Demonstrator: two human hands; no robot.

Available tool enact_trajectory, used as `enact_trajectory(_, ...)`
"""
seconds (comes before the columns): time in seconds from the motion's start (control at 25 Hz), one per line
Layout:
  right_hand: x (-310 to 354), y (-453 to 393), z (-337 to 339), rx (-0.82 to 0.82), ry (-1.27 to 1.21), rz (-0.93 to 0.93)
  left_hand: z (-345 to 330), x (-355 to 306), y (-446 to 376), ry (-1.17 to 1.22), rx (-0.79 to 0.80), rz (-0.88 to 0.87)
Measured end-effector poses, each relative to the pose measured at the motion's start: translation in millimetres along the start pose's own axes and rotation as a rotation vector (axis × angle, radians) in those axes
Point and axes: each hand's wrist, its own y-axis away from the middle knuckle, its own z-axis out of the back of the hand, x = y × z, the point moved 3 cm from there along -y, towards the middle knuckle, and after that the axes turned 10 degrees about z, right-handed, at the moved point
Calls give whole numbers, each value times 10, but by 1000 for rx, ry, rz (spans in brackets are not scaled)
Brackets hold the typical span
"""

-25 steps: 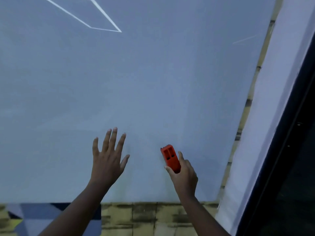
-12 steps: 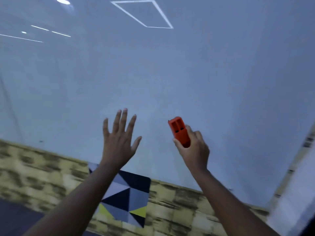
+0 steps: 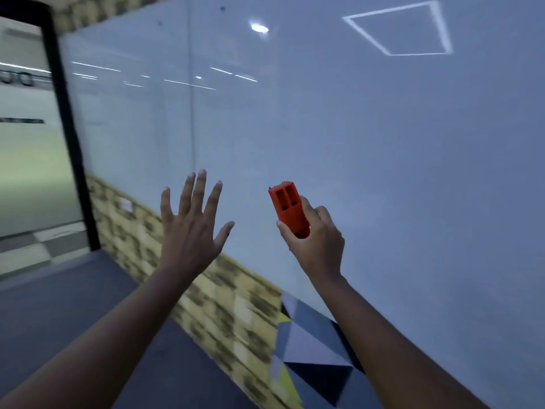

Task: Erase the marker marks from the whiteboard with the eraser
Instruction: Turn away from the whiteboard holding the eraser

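The glossy whiteboard (image 3: 368, 149) fills most of the view and runs off to the left. My right hand (image 3: 317, 240) grips an orange eraser (image 3: 288, 209) by its lower end and holds it upright in front of the board's lower part. My left hand (image 3: 191, 228) is raised beside it with its fingers spread and holds nothing. I cannot tell whether either hand touches the board. Only ceiling-light reflections show on the surface; I see no marker marks near the hands.
Below the board runs a wall strip of tan stone pattern (image 3: 224, 305) with a geometric blue, black and yellow panel (image 3: 312, 349). A black door frame (image 3: 70, 137) and frosted glass door (image 3: 32, 160) stand at the left. Dark carpet (image 3: 73, 305) covers the floor.
The view has swung left along the board, so the door and floor come into sight. Both hands keep their pose, the right still holding the eraser, the left still spread.
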Motion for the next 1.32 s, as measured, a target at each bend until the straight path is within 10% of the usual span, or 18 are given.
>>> enact_trajectory(0.52, 3159, -502, -2888, 188, -501, 268, 351, 3825, 458, -550, 43, 343)
enact_trajectory(1.32, 6927, -865, -5836, 554, -1035, 649, 253, 7043, 748, -1051, 75, 859)
